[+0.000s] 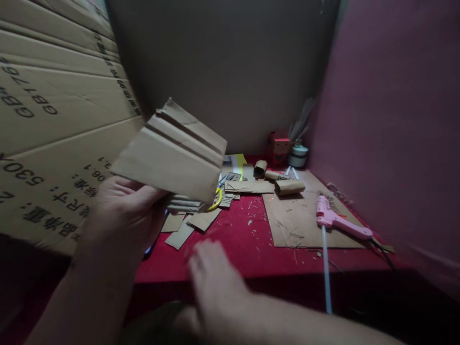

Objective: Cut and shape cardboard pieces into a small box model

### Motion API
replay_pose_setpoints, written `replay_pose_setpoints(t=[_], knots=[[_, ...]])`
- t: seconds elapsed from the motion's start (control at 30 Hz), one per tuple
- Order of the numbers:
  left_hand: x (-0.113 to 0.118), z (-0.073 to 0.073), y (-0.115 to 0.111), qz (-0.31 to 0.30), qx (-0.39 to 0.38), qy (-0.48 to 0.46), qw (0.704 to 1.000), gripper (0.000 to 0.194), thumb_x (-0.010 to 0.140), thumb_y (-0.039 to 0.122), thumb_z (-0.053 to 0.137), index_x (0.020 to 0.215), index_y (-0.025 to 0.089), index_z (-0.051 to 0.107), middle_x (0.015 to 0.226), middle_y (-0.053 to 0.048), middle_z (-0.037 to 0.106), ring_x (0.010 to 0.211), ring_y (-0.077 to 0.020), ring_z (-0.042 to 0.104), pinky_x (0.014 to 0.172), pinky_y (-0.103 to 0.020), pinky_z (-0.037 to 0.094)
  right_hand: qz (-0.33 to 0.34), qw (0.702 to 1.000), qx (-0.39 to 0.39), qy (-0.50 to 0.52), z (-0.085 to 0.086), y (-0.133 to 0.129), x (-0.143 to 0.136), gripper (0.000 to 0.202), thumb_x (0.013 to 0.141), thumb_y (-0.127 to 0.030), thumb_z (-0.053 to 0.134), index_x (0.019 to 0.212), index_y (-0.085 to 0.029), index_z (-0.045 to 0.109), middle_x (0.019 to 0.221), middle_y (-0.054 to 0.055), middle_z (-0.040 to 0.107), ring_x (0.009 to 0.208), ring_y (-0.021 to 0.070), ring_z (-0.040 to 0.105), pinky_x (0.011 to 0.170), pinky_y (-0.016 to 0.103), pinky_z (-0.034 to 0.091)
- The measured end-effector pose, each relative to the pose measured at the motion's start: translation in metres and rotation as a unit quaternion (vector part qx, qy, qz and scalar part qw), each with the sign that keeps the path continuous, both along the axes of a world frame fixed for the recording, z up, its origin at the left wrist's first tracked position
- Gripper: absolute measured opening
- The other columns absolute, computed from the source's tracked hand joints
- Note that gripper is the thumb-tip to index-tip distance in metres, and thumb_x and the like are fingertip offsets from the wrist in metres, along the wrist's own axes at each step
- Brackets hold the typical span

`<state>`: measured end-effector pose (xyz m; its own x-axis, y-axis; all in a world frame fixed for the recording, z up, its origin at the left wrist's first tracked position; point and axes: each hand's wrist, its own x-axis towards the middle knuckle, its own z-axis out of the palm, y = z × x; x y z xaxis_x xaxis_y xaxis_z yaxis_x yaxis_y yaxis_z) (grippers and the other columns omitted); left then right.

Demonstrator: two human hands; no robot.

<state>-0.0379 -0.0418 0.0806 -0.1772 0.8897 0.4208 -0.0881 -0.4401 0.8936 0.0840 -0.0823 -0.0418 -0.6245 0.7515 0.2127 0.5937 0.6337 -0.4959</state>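
Observation:
My left hand (125,203) pinches a folded cardboard piece (172,155) by its lower left edge, thumb on the near side. The piece is held tilted above the table, with two parallel creases near its top. My right hand (212,282) is blurred by motion at the table's front edge. Its thumb is apart from the stretched fingers, and nothing shows in it. Just beyond lie small cardboard scraps (204,220). Scissors with a yellow handle (216,200) are partly hidden behind the held piece.
A large printed cardboard sheet (68,120) stands at left. On the red tablecloth (244,239), a cardboard mat (287,225) carries a pink glue gun (341,221), its glue stick jutting over the front edge. Behind are cardboard rolls (289,187), a red box (281,151) and a teal jar (298,155).

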Motion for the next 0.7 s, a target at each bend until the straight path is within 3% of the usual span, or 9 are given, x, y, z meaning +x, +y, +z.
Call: replay_pose_setpoints(t=[0.07, 0.13, 0.2, 0.27, 0.33, 0.4, 0.47, 0.57, 0.7], knots=[[0.007, -0.006, 0.009, -0.056, 0.016, -0.012, 0.998, 0.013, 0.063, 0.019, 0.065, 0.074, 0.013, 0.066, 0.071, 0.0, 0.067, 0.065, -0.012, 0.063, 0.054, -0.021, 0.051, 0.046, 0.999, 0.013, 0.018, -0.005, -0.02, -0.001, 0.033, 0.082, -0.044, 0.056, 0.113, -0.032, 0.06, 0.126, -0.002, 0.058, 0.122, 0.0247, 0.047, 0.1, 0.039, 0.041], [0.017, -0.015, 0.019, -0.113, 0.0, 0.005, 0.994, 0.013, 0.066, 0.017, 0.064, 0.077, 0.012, 0.068, 0.064, 0.001, 0.064, 0.055, -0.0088, 0.059, 0.05, -0.019, 0.048, 0.046, 0.998, 0.021, 0.029, 0.0, -0.034, 0.014, 0.021, 0.084, -0.038, 0.054, 0.102, -0.033, 0.063, 0.115, -0.007, 0.064, 0.113, 0.018, 0.055, 0.093, 0.028, 0.046], [0.029, -0.025, 0.028, -0.152, -0.048, 0.062, 0.985, 0.017, 0.07, 0.022, 0.065, 0.084, 0.013, 0.068, 0.061, 0.002, 0.063, 0.049, -0.0065, 0.053, 0.046, -0.017, 0.043, 0.027, 0.999, 0.028, 0.037, 0.012, -0.035, 0.047, 0.018, 0.086, -0.032, 0.052, 0.099, -0.028, 0.064, 0.109, -0.004, 0.065, 0.105, 0.0154, 0.059, 0.088, 0.024, 0.048], [0.04, -0.037, 0.035, -0.155, -0.089, 0.131, 0.975, 0.018, 0.071, 0.026, 0.064, 0.084, 0.014, 0.068, 0.059, 0.003, 0.061, 0.046, -0.0059, 0.049, 0.042, -0.016, 0.038, -0.03, 0.998, 0.037, 0.043, 0.024, -0.025, 0.097, 0.025, 0.089, -0.021, 0.041, 0.106, -0.021, 0.06, 0.116, 0.004, 0.062, 0.106, 0.0175, 0.058, 0.091, 0.03, 0.047], [0.048, -0.05, 0.041, -0.15, -0.112, 0.214, 0.959, 0.019, 0.074, 0.029, 0.06, 0.085, 0.014, 0.067, 0.06, 0.001, 0.061, 0.047, -0.0074, 0.049, 0.044, -0.018, 0.038, -0.171, 0.981, 0.087, 0.025, 0.029, -0.01, 0.154, 0.027, 0.086, -0.014, 0.039, 0.106, -0.018, 0.057, 0.124, 0.011, 0.055, 0.115, 0.0238, 0.052, 0.098, 0.043, 0.042], [0.054, -0.062, 0.047, -0.133, -0.097, 0.311, 0.936, 0.021, 0.078, 0.03, 0.054, 0.086, 0.014, 0.067, 0.068, -0.002, 0.065, 0.056, -0.0115, 0.056, 0.053, -0.023, 0.045, -0.288, 0.943, 0.159, -0.045, 0.025, 0.004, 0.209, 0.034, 0.08, -0.015, 0.044, 0.112, -0.017, 0.055, 0.124, 0.015, 0.054, 0.117, 0.03, 0.049, 0.098, 0.048, 0.041], [0.056, -0.071, 0.053, -0.102, -0.067, 0.399, 0.909, 0.024, 0.08, 0.03, 0.05, 0.089, 0.015, 0.066, 0.08, -0.006, 0.068, 0.07, -0.0163, 0.061, 0.064, -0.029, 0.049, -0.345, 0.912, 0.184, -0.126, 0.013, 0.015, 0.252, 0.046, 0.074, -0.015, 0.046, 0.119, -0.016, 0.053, 0.12, 0.018, 0.056, 0.113, 0.0348, 0.05, 0.091, 0.051, 0.044], [0.057, -0.078, 0.056, -0.088, -0.039, 0.5, 0.86, 0.027, 0.083, 0.031, 0.045, 0.09, 0.015, 0.065, 0.089, -0.009, 0.068, 0.08, -0.02, 0.061, 0.071, -0.033, 0.047, -0.34, 0.916, 0.131, -0.169, -0.005, 0.022, 0.282, 0.068, 0.069, -0.011, 0.042, 0.136, -0.018, 0.038, 0.117, 0.015, 0.059, 0.096, 0.0305, 0.059, 0.077, 0.045, 0.05], [0.058, -0.077, 0.055, -0.081, -0.023, 0.59, 0.803, 0.028, 0.085, 0.032, 0.043, 0.091, 0.014, 0.063, 0.092, -0.011, 0.067, 0.08, -0.0211, 0.059, 0.071, -0.034, 0.044, -0.354, 0.91, 0.126, -0.176, -0.013, 0.028, 0.281, 0.072, 0.069, -0.013, 0.043, 0.14, -0.01, 0.032, 0.113, 0.019, 0.059, 0.094, 0.0325, 0.058, 0.074, 0.043, 0.048]])
